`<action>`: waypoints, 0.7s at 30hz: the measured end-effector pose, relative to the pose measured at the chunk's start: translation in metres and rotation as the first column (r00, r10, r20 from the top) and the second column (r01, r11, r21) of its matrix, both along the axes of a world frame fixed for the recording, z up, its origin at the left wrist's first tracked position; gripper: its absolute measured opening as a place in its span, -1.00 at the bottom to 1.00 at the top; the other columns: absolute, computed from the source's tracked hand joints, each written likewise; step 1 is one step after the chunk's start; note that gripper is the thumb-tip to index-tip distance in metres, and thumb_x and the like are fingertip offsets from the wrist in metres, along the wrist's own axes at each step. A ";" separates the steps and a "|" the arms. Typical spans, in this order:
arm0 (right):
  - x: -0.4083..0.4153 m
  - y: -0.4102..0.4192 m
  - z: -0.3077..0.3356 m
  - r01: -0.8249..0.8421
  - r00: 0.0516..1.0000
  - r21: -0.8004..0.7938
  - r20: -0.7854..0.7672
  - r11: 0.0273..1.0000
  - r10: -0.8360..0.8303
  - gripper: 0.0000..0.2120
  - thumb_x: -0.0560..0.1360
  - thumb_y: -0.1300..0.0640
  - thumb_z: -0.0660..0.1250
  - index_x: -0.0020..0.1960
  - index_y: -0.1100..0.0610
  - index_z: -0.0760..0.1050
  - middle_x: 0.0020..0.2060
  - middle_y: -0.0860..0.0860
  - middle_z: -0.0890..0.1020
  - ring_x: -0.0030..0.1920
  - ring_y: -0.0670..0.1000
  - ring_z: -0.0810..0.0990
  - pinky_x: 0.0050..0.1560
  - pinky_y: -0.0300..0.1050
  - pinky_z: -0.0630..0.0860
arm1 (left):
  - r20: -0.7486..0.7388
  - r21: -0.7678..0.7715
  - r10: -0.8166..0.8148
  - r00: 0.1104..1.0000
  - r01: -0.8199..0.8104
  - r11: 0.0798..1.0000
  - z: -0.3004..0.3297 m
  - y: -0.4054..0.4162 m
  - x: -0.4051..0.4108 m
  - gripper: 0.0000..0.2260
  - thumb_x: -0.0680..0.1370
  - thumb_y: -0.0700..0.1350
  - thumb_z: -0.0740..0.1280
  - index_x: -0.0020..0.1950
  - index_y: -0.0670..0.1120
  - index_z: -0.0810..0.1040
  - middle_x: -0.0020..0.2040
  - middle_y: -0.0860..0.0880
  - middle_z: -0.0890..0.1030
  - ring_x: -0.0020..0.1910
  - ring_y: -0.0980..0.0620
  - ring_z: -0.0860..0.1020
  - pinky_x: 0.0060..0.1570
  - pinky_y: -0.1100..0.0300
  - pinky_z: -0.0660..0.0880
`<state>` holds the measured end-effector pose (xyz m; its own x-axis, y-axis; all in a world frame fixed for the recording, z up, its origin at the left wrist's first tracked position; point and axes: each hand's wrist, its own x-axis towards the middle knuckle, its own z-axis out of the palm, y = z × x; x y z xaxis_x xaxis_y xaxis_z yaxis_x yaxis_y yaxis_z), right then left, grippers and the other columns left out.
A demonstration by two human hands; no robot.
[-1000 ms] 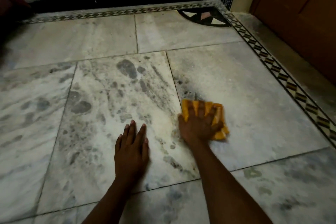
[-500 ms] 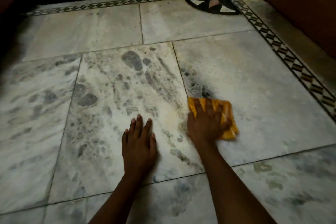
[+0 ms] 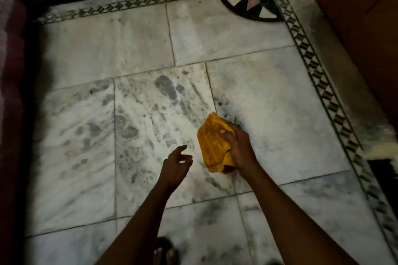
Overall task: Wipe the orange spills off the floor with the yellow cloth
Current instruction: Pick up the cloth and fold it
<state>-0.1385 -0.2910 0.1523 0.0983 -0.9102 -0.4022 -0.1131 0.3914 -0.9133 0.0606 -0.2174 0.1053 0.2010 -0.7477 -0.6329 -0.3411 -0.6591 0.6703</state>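
The yellow cloth is bunched and lifted off the grey-veined marble floor, near the middle of the view. My right hand grips it from the right side, thumb across the fabric. Just left of the cloth, my left hand hovers above the floor with its fingers loosely spread and holding nothing. I see no distinct orange spill on the tiles; only a faint pale sheen lies below the cloth.
A patterned border strip runs along the right and back of the floor. A brown wooden door stands at right, a dark maroon furniture edge at left. Toes of a foot show at the bottom.
My right hand has lifted the cloth from the floor and bunched it. My left hand has come off the tile and now hovers. The camera has risen and pulled back.
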 end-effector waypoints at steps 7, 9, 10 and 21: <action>0.004 0.016 0.301 0.136 0.970 0.066 0.193 0.988 -0.147 -0.60 0.45 0.02 0.33 0.25 0.07 0.64 0.08 -0.02 0.76 0.08 -0.06 0.73 0.04 -0.19 0.65 | -0.181 -0.223 0.162 0.970 -0.201 0.954 0.319 0.021 -0.036 -0.74 0.66 -0.15 0.43 0.32 0.10 0.64 0.12 0.13 0.77 0.14 0.15 0.71 0.16 0.16 0.60; 0.000 0.021 0.393 0.117 0.967 0.031 0.225 0.993 -0.121 -0.69 0.46 0.03 0.33 0.17 0.04 0.66 0.01 -0.03 0.78 0.04 -0.05 0.74 -0.03 -0.19 0.64 | -0.193 -0.243 0.201 0.960 -0.245 0.939 0.406 0.034 -0.037 -0.70 0.66 -0.14 0.42 0.36 0.14 0.61 0.20 0.16 0.73 0.19 0.23 0.67 0.19 0.16 0.60; -0.002 0.024 0.434 0.100 0.969 0.013 0.227 0.995 -0.100 -0.70 0.47 0.04 0.33 0.16 0.06 0.66 0.00 -0.02 0.78 0.03 -0.04 0.74 -0.03 -0.19 0.64 | -0.213 -0.248 0.220 0.952 -0.271 0.930 0.446 0.039 -0.038 -0.67 0.67 -0.12 0.42 0.41 0.14 0.57 0.26 0.16 0.71 0.20 0.24 0.66 0.20 0.13 0.60; -0.026 0.091 0.723 0.059 0.968 -0.067 0.248 0.996 -0.041 -0.60 0.53 0.00 0.32 0.28 0.17 0.64 0.15 0.14 0.74 0.19 0.19 0.69 0.18 0.12 0.62 | -0.589 -0.152 0.302 0.750 -0.470 0.870 0.737 0.097 -0.042 -0.48 0.43 0.01 0.57 0.39 0.03 0.59 0.14 -0.04 0.77 0.22 -0.03 0.72 0.24 -0.05 0.59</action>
<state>-0.1650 -0.1999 0.8757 0.1394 -0.9425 -0.3036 0.1371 0.3220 -0.9367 0.0186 -0.1206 0.8425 0.2072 -0.8367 -0.5070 0.3660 -0.4143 0.8333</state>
